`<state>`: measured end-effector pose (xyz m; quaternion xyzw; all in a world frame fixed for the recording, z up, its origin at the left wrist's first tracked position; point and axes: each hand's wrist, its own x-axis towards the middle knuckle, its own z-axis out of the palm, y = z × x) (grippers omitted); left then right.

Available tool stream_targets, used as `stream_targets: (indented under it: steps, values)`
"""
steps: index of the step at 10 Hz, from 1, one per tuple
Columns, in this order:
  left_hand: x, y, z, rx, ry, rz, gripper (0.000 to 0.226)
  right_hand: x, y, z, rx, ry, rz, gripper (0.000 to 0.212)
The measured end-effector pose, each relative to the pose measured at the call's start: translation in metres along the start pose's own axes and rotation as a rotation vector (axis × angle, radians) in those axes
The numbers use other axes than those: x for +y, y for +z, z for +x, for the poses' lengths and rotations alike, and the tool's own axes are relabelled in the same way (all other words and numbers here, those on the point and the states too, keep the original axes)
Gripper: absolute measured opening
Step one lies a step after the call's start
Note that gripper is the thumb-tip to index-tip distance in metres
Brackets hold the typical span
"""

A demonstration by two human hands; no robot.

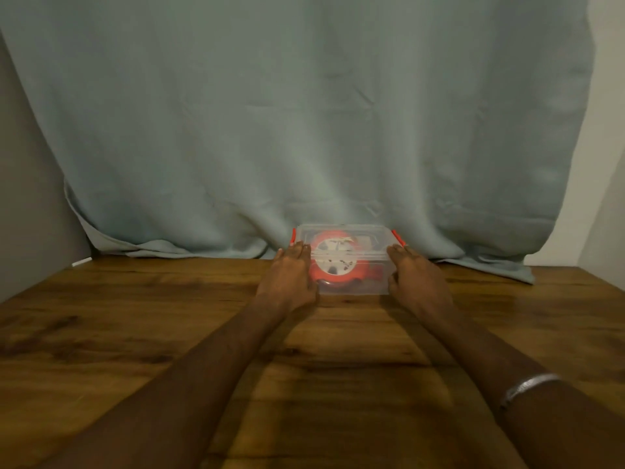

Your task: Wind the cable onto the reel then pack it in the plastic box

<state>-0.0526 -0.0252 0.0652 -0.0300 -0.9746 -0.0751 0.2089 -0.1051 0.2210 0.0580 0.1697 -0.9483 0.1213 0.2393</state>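
Observation:
A clear plastic box (365,243) with its lid on and red side clips stands at the far edge of the wooden table. Inside it an orange reel (333,262) with a white hub shows through the lid and the front wall; dark cable lies under it. My left hand (291,275) lies flat against the box's left side, fingers stretched to the lid's corner. My right hand (416,275) presses the right side in the same way. Both hands clasp the box between them.
The wooden table (169,333) stretches toward me. A pale blue-green cloth (304,130) hangs behind the box and bunches on the table's back edge. A grey wall stands at the left. A silver bangle (527,387) circles my right forearm.

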Motion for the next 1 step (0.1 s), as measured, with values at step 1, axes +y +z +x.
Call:
stream_targets:
  steps: [1]
  values:
    - [0.003, -0.0333, 0.0118, 0.035, -0.013, 0.001, 0.079, -0.0104, -0.0346, 0.0142, 0.026, 0.019, -0.003, 0.05]
